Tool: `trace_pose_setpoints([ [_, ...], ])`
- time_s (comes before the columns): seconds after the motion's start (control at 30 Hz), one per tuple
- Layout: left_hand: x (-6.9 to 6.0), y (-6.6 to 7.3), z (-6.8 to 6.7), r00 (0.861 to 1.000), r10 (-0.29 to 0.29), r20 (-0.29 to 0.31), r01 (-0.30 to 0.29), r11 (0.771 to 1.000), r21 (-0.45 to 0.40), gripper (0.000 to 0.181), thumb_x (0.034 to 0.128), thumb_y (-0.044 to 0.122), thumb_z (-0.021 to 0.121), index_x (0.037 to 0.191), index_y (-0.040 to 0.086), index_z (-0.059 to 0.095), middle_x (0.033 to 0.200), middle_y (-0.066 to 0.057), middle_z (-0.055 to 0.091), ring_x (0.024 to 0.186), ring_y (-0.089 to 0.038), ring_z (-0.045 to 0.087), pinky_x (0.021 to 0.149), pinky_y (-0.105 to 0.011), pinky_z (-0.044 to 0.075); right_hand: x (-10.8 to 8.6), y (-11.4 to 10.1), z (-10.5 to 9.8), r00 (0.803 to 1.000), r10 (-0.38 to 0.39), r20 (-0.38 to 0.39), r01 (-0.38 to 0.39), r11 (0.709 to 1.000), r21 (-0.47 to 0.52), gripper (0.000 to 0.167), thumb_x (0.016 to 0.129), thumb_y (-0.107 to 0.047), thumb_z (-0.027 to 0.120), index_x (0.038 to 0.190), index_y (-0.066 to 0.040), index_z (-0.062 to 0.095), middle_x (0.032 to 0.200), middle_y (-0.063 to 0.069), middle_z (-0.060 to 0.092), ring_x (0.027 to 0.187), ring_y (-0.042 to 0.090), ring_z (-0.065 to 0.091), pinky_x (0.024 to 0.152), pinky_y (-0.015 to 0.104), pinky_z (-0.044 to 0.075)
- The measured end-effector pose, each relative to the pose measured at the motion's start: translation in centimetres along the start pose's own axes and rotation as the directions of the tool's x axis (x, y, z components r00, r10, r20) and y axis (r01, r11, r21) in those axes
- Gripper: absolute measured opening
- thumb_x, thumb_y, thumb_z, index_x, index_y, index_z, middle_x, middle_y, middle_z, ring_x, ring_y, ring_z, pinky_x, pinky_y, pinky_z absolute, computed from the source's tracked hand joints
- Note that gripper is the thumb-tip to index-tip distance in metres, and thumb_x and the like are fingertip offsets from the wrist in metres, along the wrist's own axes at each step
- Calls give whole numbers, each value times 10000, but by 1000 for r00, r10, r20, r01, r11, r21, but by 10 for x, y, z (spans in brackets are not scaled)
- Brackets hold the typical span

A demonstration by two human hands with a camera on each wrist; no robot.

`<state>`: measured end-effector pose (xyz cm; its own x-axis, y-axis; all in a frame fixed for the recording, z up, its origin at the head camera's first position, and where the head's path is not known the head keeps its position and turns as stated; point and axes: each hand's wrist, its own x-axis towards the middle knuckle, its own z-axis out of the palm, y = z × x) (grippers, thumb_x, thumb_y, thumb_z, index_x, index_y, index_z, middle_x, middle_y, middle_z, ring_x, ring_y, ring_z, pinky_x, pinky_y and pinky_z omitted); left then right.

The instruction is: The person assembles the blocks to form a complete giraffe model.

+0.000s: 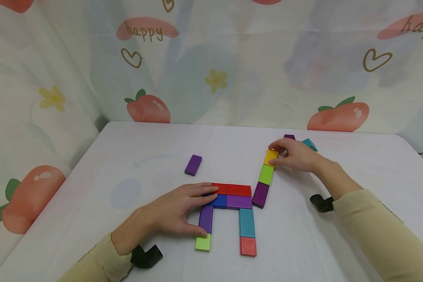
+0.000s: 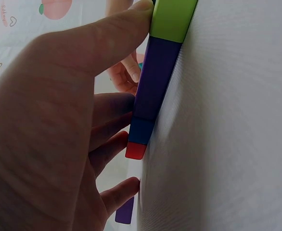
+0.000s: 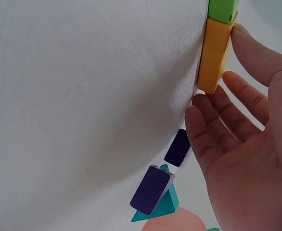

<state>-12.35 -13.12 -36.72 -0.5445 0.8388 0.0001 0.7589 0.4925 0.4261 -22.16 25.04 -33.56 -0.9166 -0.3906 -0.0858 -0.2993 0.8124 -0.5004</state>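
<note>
My left hand (image 1: 172,209) lies spread over the left part of a flat block figure. Its thumb touches a light green block (image 1: 202,243) below a purple block (image 1: 206,218), and its fingers rest around the blue block (image 1: 219,201) and a red block (image 1: 220,188). To the right, my right hand (image 1: 296,154) pinches the yellow block (image 3: 215,55) between thumb and fingers. That block tops a slanted row, above a lime green block (image 1: 266,174) and a dark purple block (image 1: 261,194). The row's lower end lies close to the figure's upper right corner.
The figure also has a second red block (image 1: 239,190), a violet block (image 1: 239,202), a teal block (image 1: 247,222) and a coral block (image 1: 248,246). A loose purple block (image 1: 193,165) lies behind it. Beyond my right hand are dark purple blocks (image 3: 151,190) and a teal triangular block (image 3: 167,201).
</note>
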Motion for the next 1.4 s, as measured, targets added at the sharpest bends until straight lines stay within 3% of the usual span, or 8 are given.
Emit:
trace_pose_setpoints([
  [0.43,0,0,-1,1000,9,-6,-9,1000,1,866,870,615,692,1549,148,424,1640,74,269,1507,-97,164,1195,-396,239,-1,1,-2,1000,-4,6,4,1000,-6,523,915,-256,770,1312,35,591,1161,158,612,1057,317,545,905,459,508],
  [0.7,-1,0,-1,1000,-6,4,6,1000,0,870,869,632,678,1556,167,414,1643,89,255,1506,-90,161,1193,-408,245,-2,8,-17,997,31,-69,-31,1000,-1,486,966,-208,698,1355,46,553,1225,227,599,1087,363,538,957,540,479],
  [1.0,0,-3,0,1000,20,-6,-20,1000,4,869,876,628,679,1555,156,413,1642,78,259,1504,-93,168,1196,-400,240,-3,25,-30,992,68,-104,-71,997,-21,506,962,-197,700,1369,53,531,1280,283,559,1133,460,545,972,613,463],
  [1.23,1,-3,1,1000,24,-4,-24,1000,4,866,878,621,681,1556,156,410,1644,80,254,1505,-95,165,1194,-395,243,-1,40,-39,992,102,-69,-105,993,-47,537,967,-169,674,1427,24,476,1377,351,459,1222,548,434,1015,691,365],
  [1.4,1,-3,0,1000,19,3,-19,1000,9,868,878,628,674,1557,157,409,1646,80,247,1507,-93,158,1195,-395,240,3,47,-41,994,99,-41,-101,994,-48,565,954,-187,697,1435,6,472,1413,360,423,1280,539,384,1041,713,307],
])
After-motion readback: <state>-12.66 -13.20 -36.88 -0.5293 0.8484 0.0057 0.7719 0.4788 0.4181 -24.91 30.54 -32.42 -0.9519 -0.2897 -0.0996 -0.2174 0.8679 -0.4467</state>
